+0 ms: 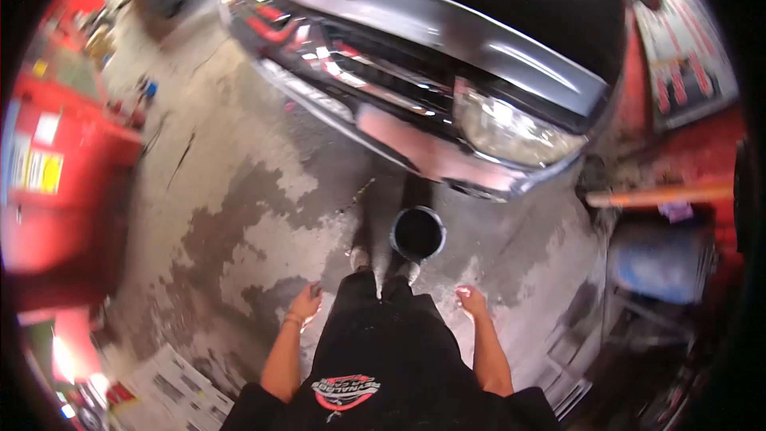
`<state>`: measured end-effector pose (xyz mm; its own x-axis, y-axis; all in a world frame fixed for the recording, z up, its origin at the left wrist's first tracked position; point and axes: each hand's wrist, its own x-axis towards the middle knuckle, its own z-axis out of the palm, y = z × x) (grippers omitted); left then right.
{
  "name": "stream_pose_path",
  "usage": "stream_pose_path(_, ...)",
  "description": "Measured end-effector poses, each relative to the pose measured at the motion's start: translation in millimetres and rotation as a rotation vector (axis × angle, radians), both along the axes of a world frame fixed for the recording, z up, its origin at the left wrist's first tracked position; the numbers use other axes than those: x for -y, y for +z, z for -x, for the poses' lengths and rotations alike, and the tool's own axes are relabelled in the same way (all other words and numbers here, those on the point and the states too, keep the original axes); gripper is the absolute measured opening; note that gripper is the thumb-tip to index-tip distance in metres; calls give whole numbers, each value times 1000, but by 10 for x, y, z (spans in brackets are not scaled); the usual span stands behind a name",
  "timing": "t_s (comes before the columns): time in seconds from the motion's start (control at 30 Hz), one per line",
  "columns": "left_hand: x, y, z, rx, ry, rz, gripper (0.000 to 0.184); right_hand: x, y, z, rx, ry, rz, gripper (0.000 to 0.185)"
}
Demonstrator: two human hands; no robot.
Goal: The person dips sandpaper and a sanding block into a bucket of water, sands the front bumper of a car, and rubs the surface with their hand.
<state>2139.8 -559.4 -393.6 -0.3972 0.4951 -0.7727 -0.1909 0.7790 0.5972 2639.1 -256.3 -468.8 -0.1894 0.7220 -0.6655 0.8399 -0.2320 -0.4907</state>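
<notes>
My left hand (306, 303) hangs beside my left thigh with its fingers bent. Blur and a dark patch at the fingertips hide whether it holds anything. On the other side, my right hand (471, 301) hangs apart from my leg, fingers loosely parted, and nothing shows in it. Neither hand touches the round bucket (418, 233) on the floor just in front of my shoes; it has a light rim and a dark inside. Beyond the bucket stands the front of a car, with a silver hood edge (447, 28), a clouded headlight (519, 129) and a pinkish bumper patch (407, 144).
A red cabinet (68, 168) with stickers stands at the left. To the right are a blue container (662, 267) and an orange bar (662, 195). Printed sheets (171, 391) lie at lower left. Dark wet-looking stains (215, 247) mark the concrete floor.
</notes>
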Motion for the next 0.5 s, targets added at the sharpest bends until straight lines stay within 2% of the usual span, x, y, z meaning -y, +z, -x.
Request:
stream_pose_path(0.03, 69, -458, 80, -106, -95, -51, 50, -221, 171, 229, -9, 63, -1, 34)
stream_pose_path(0.07, 193, -884, 142, -208, -193, -92, 55, -390, 345, 415, -135, 32, -82, 34)
stream_pose_path(0.1, 161, -769, 153, -203, -214, -85, 56, -482, 526, 592, -262, -8, -155, 34)
stream_pose_path(0.17, 83, -638, 426, -194, -221, -75, 57, -396, 1022, 958, -335, -33, -132, 34)
stream_pose_path(0.2, 183, -687, 551, -155, -293, 24, 57, -359, 1296, 1196, -393, -74, -125, 34)
stream_pose_path(0.23, 223, -702, 593, -115, -394, 127, 56, -278, 1480, 1333, -314, -100, -105, 35)
stream_pose_path(0.33, 712, -548, 783, -100, -233, 151, 56, -47, 1581, 1502, -352, -140, -66, 34)
stream_pose_path(0.37, 939, -641, 835, -172, -252, 147, 55, -16, 1522, 1488, -365, -104, -86, 33)
stream_pose_path(0.47, 1716, -976, 786, -178, -174, 206, 56, -198, 1363, 1438, -307, -9, -92, 32)
stream_pose_path(0.5, 1793, -810, 737, -167, -160, 213, 56, -239, 1490, 1585, -324, -41, -92, 31)
